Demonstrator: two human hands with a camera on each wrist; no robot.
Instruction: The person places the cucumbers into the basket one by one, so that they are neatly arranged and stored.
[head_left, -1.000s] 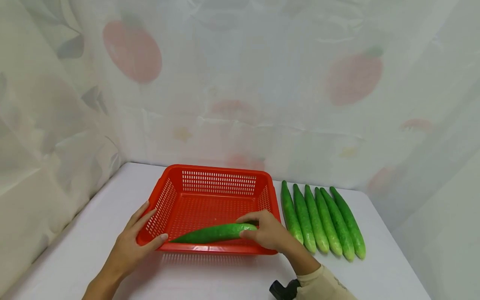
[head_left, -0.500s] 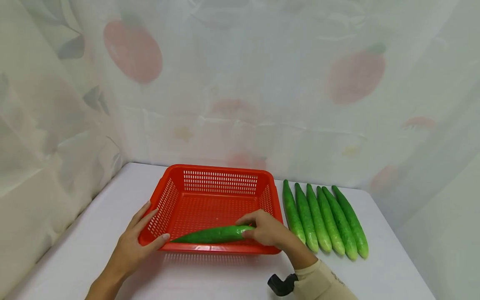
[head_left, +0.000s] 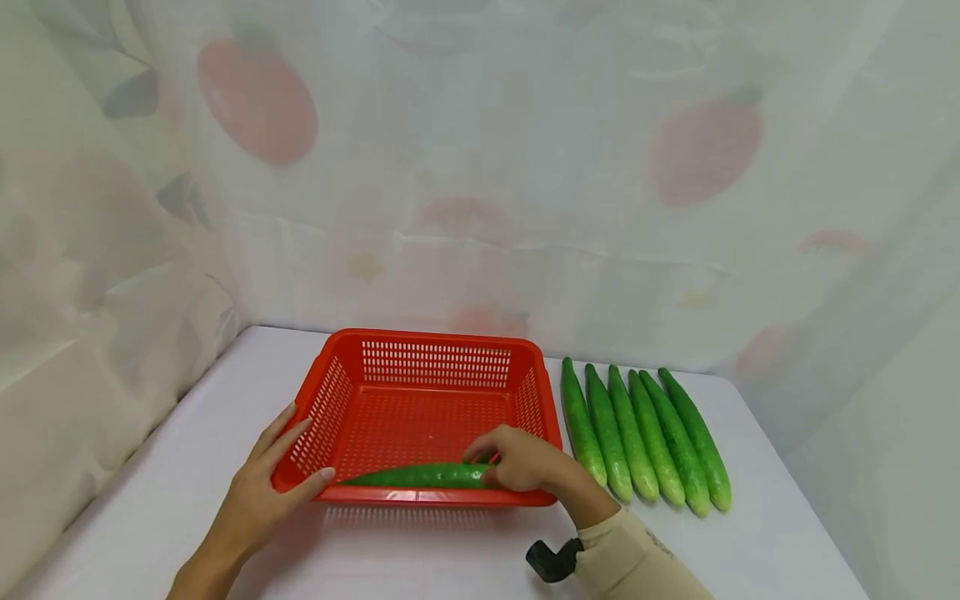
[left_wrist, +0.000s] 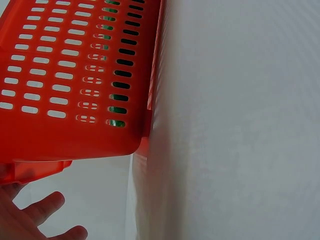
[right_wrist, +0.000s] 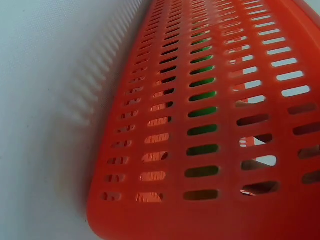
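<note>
A long green cucumber (head_left: 420,476) lies lengthwise along the inner front wall of a red plastic basket (head_left: 442,337), partly hidden behind the front rim. My right hand (head_left: 522,460) reaches over that rim and holds the cucumber by its right end, thumb toward me and fingers on the far side. My left hand (head_left: 258,493) rests at the basket's front left corner, thumb tip on the rim and fingers extended along the left side. In the left wrist view the fingers (left_wrist: 47,207) are spread beyond the basket's edge. Green shows through the slots of the basket wall (right_wrist: 165,212) in the right wrist view.
To the right of the basket, several cucumbers (head_left: 649,437) lie side by side on the white table (head_left: 772,517). A pale printed curtain (head_left: 480,167) closes off the back and sides. A black fitting (head_left: 553,561) sticks out at the right sleeve (head_left: 637,554).
My right hand has lowered the cucumber deeper into the basket, so more of it hides behind the front rim. The left hand stays at the corner.
</note>
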